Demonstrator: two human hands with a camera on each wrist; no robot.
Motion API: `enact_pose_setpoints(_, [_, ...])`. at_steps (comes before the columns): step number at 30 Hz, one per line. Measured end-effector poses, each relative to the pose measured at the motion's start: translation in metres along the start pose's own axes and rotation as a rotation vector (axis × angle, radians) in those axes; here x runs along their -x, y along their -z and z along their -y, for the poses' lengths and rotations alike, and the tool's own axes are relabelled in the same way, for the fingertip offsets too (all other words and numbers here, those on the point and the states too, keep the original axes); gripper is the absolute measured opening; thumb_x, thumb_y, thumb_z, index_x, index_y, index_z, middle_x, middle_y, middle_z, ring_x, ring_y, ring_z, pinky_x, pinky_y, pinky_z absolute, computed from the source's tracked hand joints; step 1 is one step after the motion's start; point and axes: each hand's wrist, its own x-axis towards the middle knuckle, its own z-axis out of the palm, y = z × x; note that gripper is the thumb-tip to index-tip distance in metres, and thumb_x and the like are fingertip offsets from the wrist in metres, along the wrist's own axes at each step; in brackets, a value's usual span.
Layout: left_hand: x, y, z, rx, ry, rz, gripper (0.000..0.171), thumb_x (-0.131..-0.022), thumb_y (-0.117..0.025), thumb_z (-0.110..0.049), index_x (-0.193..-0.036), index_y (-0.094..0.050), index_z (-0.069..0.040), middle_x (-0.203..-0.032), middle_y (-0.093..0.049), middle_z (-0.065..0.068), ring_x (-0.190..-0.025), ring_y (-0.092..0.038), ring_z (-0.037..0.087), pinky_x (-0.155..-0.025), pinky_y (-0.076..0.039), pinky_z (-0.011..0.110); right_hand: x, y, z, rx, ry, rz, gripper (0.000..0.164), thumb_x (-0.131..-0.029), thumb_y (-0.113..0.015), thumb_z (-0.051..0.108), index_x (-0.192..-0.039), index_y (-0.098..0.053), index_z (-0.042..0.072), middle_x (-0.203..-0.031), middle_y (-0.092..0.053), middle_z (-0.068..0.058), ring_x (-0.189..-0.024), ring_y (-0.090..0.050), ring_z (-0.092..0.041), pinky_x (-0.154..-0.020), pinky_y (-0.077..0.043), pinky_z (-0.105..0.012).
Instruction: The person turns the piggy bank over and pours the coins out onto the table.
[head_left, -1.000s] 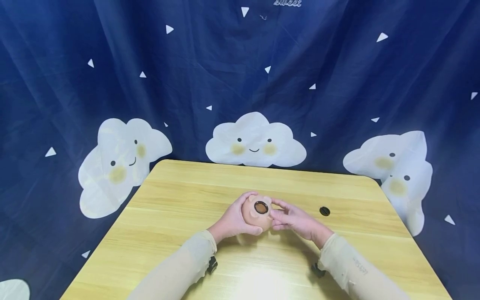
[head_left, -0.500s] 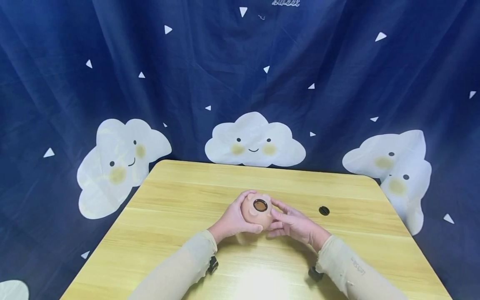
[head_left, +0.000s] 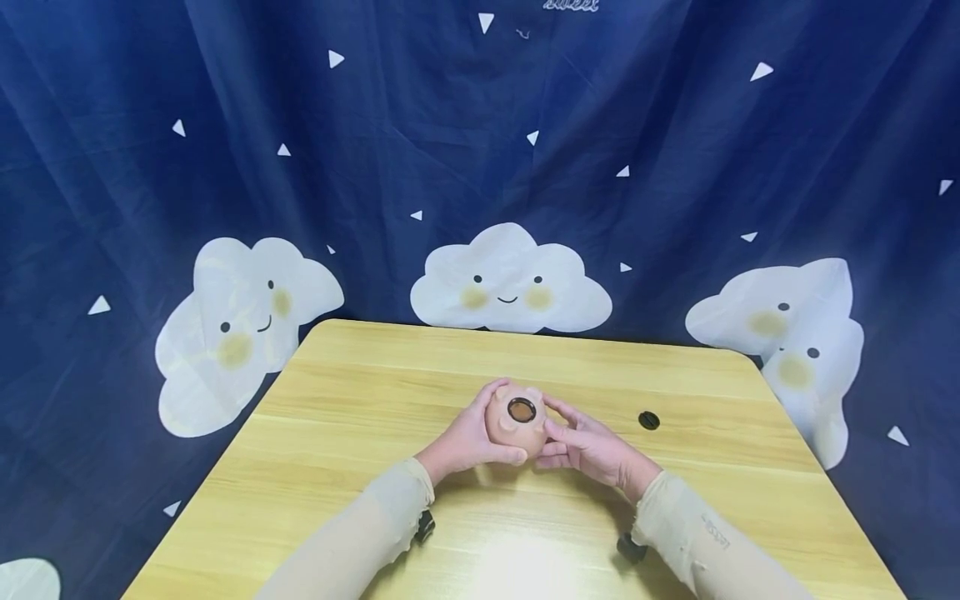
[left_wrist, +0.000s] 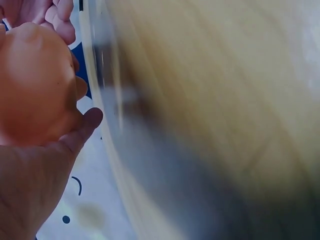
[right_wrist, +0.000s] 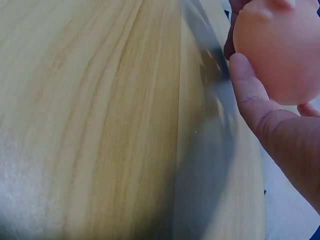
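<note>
Both hands hold a round pink piggy bank (head_left: pixel 516 437) above the table, its underside turned up towards the head camera. That underside shows a dark-rimmed round opening (head_left: pixel 522 409) with stubby feet around it. My left hand (head_left: pixel 467 437) grips the left side, thumb along the near face. On the other side my right hand (head_left: pixel 592 446) holds it between thumb and fingers. The smooth pink body fills a corner of the left wrist view and the right wrist view. To the right on the table lies a small round black plug (head_left: pixel 648 421) with a ridge across it.
The wood-grain table (head_left: pixel 360 375) has rounded far corners. Behind it hangs a dark blue curtain (head_left: pixel 450 100) printed with white clouds and triangles. Black wrist gear (head_left: pixel 632 547) sits under each forearm, and a bright glare lies at the table's near middle.
My right hand's thumb and fingers have shifted slightly down along the piggy bank's side. The bank has tilted a little; my left hand keeps its grip. The black plug stays put.
</note>
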Motion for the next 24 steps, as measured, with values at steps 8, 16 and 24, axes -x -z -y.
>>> enact_pose_setpoints(8, [0.003, 0.004, 0.0, -0.131, 0.067, 0.026, 0.133, -0.079, -0.094, -0.049, -0.174, -0.007, -0.016, -0.171, -0.041, 0.015, -0.153, -0.047, 0.031, -0.131, -0.032, 0.055, -0.002, 0.002, 0.001, 0.016, 0.003, -0.065, 0.086, -0.112, -0.056, 0.024, -0.173, 0.004, 0.015, -0.134, -0.071, -0.008, -0.111, -0.076, -0.023, -0.109, -0.058, -0.054])
enact_pose_setpoints(16, [0.0, 0.01, 0.002, -0.094, 0.058, 0.066, 0.124, -0.086, -0.091, -0.042, -0.173, -0.008, -0.013, -0.17, -0.042, 0.014, -0.146, -0.056, 0.029, -0.124, -0.045, 0.048, -0.004, 0.002, 0.001, 0.03, 0.017, -0.093, 0.088, -0.111, -0.06, 0.024, -0.173, 0.003, 0.015, -0.135, -0.072, -0.008, -0.113, -0.076, -0.023, -0.107, -0.059, -0.05])
enact_pose_setpoints(24, [-0.003, 0.021, 0.003, 0.173, 0.096, 0.174, 0.097, -0.104, -0.072, -0.034, -0.174, -0.005, -0.022, -0.176, -0.03, 0.017, -0.134, -0.065, 0.037, -0.109, -0.059, 0.047, -0.006, 0.001, 0.001, 0.078, 0.043, -0.141, 0.087, -0.109, -0.062, 0.018, -0.173, -0.004, 0.018, -0.146, -0.06, -0.02, -0.114, -0.075, -0.023, -0.108, -0.058, -0.053])
